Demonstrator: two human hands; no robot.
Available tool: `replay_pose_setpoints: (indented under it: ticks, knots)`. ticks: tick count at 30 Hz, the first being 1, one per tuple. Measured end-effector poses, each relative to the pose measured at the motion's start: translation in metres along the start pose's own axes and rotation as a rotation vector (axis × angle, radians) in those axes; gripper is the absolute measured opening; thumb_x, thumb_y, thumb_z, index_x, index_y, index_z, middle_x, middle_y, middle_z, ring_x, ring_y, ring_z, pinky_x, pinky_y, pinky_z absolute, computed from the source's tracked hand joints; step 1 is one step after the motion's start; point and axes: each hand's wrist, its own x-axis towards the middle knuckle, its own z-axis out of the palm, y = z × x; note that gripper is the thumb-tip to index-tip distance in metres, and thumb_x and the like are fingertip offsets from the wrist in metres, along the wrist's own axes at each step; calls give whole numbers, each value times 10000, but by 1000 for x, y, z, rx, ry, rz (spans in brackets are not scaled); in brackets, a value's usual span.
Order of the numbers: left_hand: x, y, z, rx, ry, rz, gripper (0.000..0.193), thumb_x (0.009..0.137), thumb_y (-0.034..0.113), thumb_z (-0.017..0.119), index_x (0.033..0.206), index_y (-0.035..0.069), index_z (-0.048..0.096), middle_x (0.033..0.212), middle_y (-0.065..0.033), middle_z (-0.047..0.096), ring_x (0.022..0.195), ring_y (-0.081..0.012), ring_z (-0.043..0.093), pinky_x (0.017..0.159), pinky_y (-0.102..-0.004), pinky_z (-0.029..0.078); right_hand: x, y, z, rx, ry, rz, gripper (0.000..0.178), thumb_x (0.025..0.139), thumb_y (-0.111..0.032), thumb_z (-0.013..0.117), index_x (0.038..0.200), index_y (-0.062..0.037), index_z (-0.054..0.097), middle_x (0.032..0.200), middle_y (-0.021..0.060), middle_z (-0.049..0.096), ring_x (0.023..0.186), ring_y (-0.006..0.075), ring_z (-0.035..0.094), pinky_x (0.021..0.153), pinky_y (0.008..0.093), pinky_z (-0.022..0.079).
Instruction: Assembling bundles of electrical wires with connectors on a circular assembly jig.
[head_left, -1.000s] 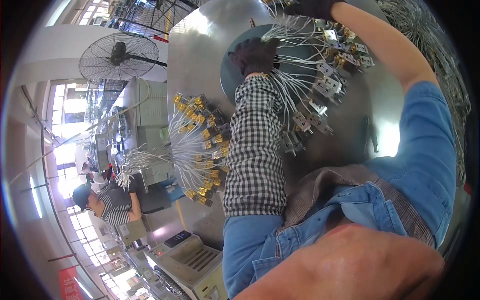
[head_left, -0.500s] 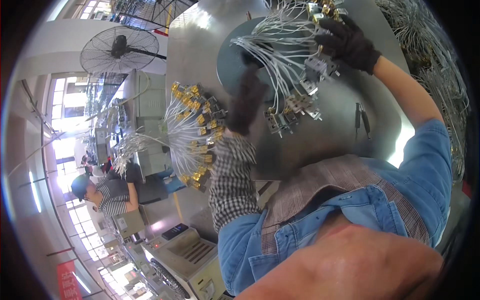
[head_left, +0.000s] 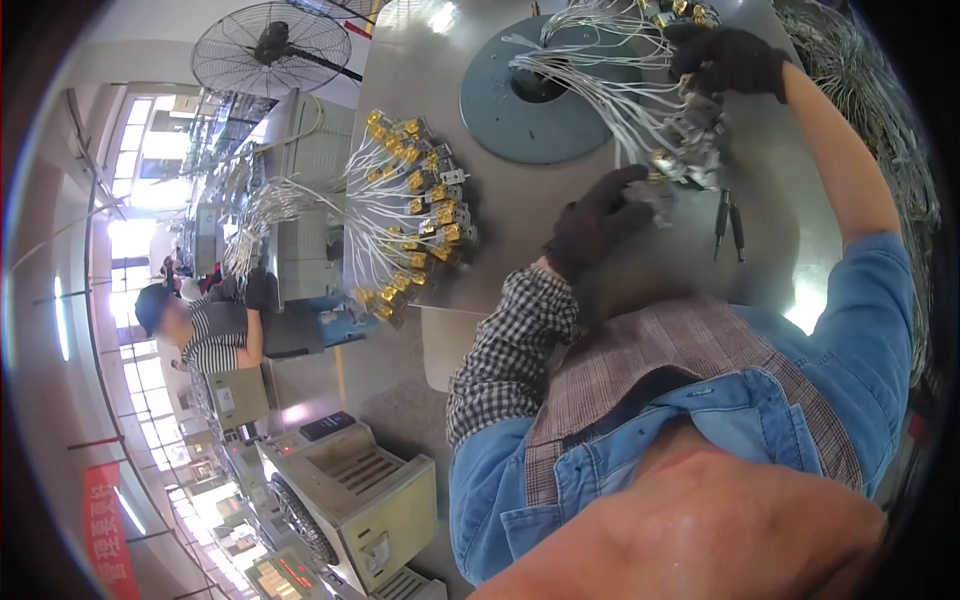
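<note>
A bundle of white wires (head_left: 600, 95) fans across a round grey-blue disc (head_left: 485, 110) on the metal table. Metal connectors (head_left: 692, 145), some with yellow parts, sit at the wire ends. My left hand (head_left: 597, 222), in a dark glove, reaches to the near end of the fan, its fingers closed about a blurred metal connector (head_left: 655, 203). Up at the far right, my dark-gloved right hand (head_left: 735, 65) has its fingers curled against the connectors at the wire ends; what lies under them is partly hidden.
Another fan of white wires with yellow-ended connectors (head_left: 415, 205) hangs at the table's left edge. Dark-handled tweezers (head_left: 728, 225) lie on the table (head_left: 540, 215) to the right. More wires (head_left: 850, 90) are heaped at far right. A co-worker (head_left: 215, 325) stands leftward, near a floor fan (head_left: 275, 45).
My left hand has moved right and nearer to me, from beside the left wire fan to the near end of the middle bundle. My right hand stays at the connectors. The whole view has shifted slightly.
</note>
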Motion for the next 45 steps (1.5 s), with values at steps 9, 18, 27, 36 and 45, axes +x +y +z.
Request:
replay_pose_setpoints:
  ticks: [9,18,27,36,45]
  knots:
    - [24,-3,28,-313,-52,181,563,979,359,592,1410,19,469,1284,-101,603,1167,-189,574,1014,-328,448,61,-157,44,-523,182,-221,613,827,-352,649,1377,-111,527,1339,154,594,1226,341,571,1020,459,447]
    - [15,-41,19,-95,-53,412,570,968,289,630,1422,10,426,1311,-99,554,1171,-180,550,981,-326,462,164,-145,115,-810,-2,99,694,851,-210,531,1519,-189,347,1329,184,591,1225,378,566,1053,450,423]
    - [1,-64,-60,-544,80,248,360,999,217,586,1308,36,561,1071,-19,621,938,-91,574,829,-245,473,137,-127,124,-663,104,233,647,898,-323,545,1488,-109,386,1301,212,598,1180,337,604,1002,427,464]
    - [36,-9,-82,-741,206,468,308,994,220,585,1237,31,589,1096,-67,630,1026,-175,612,886,-324,531,122,-122,142,-679,255,-47,871,763,-477,686,1497,-121,381,1252,225,607,1160,354,601,1032,438,440]
    - [17,-34,-88,-613,222,369,348,1003,256,565,1279,43,553,1148,-86,617,1062,-206,609,899,-375,534,134,-110,142,-550,249,92,801,787,-370,667,1489,-155,348,1215,194,621,1019,329,661,890,437,515]
